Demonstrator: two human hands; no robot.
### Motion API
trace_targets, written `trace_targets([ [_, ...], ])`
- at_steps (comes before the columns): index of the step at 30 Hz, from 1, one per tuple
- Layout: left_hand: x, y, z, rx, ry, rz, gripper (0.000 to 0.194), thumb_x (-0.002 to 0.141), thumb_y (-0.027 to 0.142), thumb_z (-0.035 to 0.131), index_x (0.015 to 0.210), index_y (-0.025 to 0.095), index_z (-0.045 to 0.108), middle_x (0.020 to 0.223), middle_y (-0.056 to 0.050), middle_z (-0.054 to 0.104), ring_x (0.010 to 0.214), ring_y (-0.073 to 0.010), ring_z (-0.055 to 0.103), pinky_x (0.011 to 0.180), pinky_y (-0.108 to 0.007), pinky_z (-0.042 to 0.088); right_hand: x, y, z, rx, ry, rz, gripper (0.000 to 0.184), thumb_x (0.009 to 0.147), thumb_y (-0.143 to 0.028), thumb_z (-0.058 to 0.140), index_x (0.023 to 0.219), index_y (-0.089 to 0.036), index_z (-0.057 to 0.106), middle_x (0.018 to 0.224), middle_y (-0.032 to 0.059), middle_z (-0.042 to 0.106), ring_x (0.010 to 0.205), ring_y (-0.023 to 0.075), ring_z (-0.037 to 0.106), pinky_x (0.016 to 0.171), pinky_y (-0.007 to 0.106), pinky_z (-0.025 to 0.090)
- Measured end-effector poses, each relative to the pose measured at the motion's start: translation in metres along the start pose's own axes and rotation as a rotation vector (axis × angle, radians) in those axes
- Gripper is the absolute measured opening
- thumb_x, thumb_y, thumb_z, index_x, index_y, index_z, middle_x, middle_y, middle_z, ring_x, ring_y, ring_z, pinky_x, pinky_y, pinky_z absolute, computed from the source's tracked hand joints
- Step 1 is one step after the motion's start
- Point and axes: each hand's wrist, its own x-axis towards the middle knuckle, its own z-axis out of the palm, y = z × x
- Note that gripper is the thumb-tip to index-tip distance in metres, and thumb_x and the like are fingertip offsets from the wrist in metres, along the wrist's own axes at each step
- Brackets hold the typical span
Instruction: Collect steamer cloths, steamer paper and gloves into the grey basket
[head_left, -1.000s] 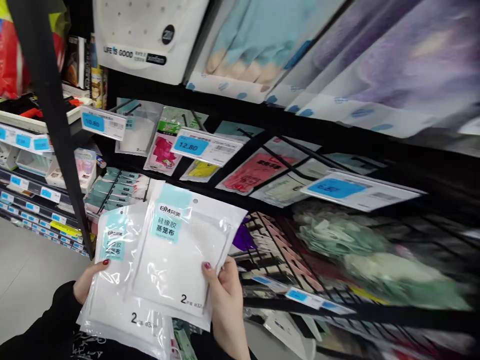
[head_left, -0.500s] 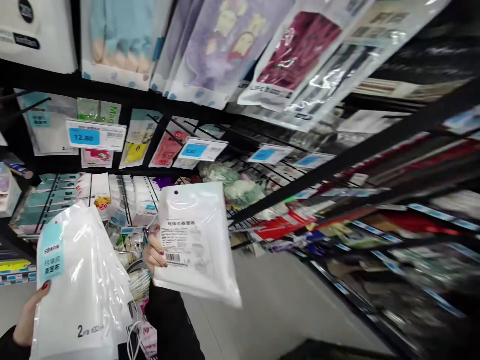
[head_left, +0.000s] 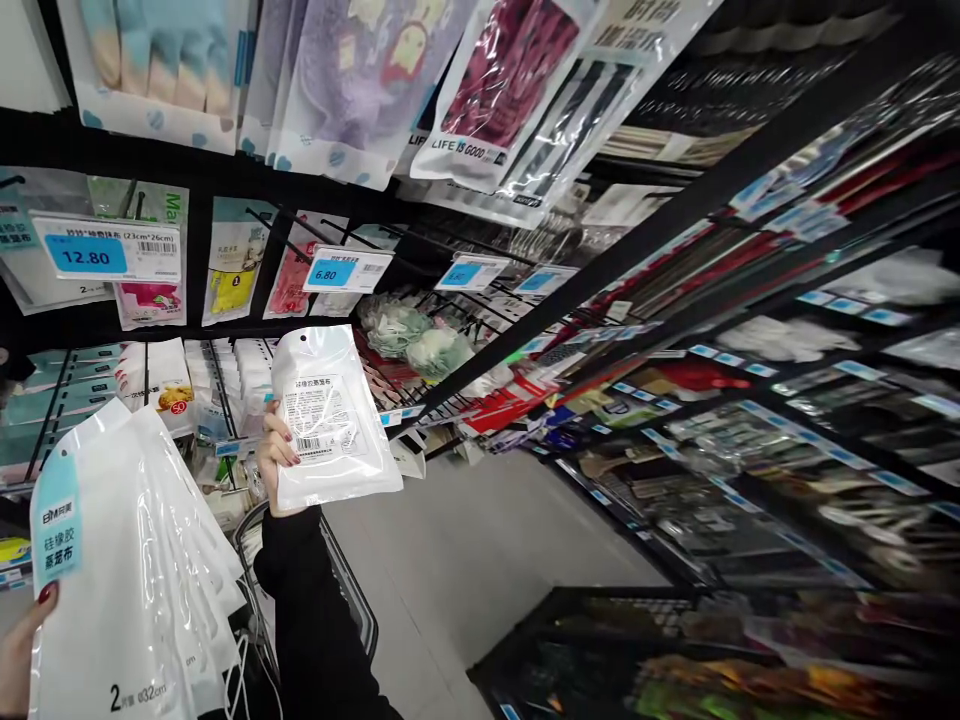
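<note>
My left hand [head_left: 19, 645] shows only at the lower left edge, thumb pressed on a fanned stack of white packets [head_left: 127, 570] with a teal label. My right hand [head_left: 276, 462], in a black sleeve, is raised in front of the shelf and grips a single white packet [head_left: 330, 420] by its left edge. That packet's back faces me, with printed text and a barcode. It hangs just before the hooks of white and teal packets [head_left: 187, 385] on the rack.
Black wire shelving [head_left: 675, 230] runs away to the right, packed with hanging goods and blue price tags [head_left: 345, 270]. Large bagged items [head_left: 495, 90] hang overhead. A grey floor aisle [head_left: 480, 560] opens below. A dark basket rim [head_left: 352, 600] sits beneath my right arm.
My right hand took one packet off the stack, turned its back toward me and lifted it toward the rack. The view swung right along the aisle; the left hand's stack dropped to the lower left.
</note>
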Motion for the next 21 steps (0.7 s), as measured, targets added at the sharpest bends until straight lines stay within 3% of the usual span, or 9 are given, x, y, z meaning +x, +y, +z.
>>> trace_targets([
  [7, -0.013, 0.008, 0.005, -0.144, -0.009, -0.177, 0.039, 0.070, 0.017, 0.061, 0.103, 0.037, 0.067, 0.087, 0.009, 0.076, 0.104, -0.0294, 0.062, 0.071, -0.036, 0.060, -0.010, 0.003, -0.009, -0.024, -0.138, 0.104, 0.019, 0.088, -0.039, 0.040, 0.097, -0.023, 0.045, 0.050, -0.0151, 0.022, 0.029, -0.0006, -0.008, 0.027, 0.012, 0.000],
  [13, -0.020, 0.014, 0.011, -0.185, -0.039, -0.188, 0.044, 0.072, 0.022, 0.065, 0.114, 0.034, 0.063, 0.090, 0.007, 0.076, 0.109, -0.0312, 0.058, 0.080, -0.039, 0.058, -0.021, 0.007, -0.025, -0.056, -0.455, 0.221, 0.046, 0.077, -0.070, 0.033, 0.087, -0.026, 0.042, 0.038, -0.0168, 0.021, 0.021, 0.0031, 0.004, 0.029, 0.015, 0.013],
  [16, -0.015, 0.015, 0.011, -0.174, -0.008, -0.144, 0.027, 0.073, 0.021, 0.063, 0.098, 0.030, 0.068, 0.084, 0.010, 0.076, 0.122, -0.0246, 0.047, 0.097, -0.034, 0.046, -0.022, 0.005, -0.025, -0.060, -0.488, 0.210, 0.057, 0.070, -0.080, 0.029, 0.083, -0.026, 0.041, 0.037, -0.0161, 0.020, 0.023, 0.0044, 0.009, 0.032, 0.017, 0.018],
  [19, 0.000, 0.010, 0.006, -0.108, 0.099, -0.037, 0.018, 0.073, 0.017, 0.059, 0.069, 0.033, 0.066, 0.092, 0.018, 0.074, 0.129, -0.0158, 0.038, 0.106, -0.023, 0.030, -0.024, 0.001, -0.021, -0.138, -0.385, 0.197, 0.066, 0.063, -0.086, 0.026, 0.081, -0.025, 0.042, 0.040, -0.0153, 0.020, 0.026, 0.0040, 0.010, 0.034, 0.018, 0.020],
  [21, 0.013, 0.004, -0.001, -0.046, 0.110, 0.095, 0.017, 0.067, 0.017, 0.061, 0.060, 0.033, 0.063, 0.103, 0.022, 0.070, 0.131, -0.0158, 0.035, 0.106, -0.020, 0.026, -0.024, -0.003, -0.018, -0.270, -0.296, 0.152, 0.072, 0.059, -0.089, 0.024, 0.082, -0.024, 0.044, 0.042, -0.0144, 0.021, 0.029, 0.0042, 0.012, 0.035, 0.019, 0.021],
])
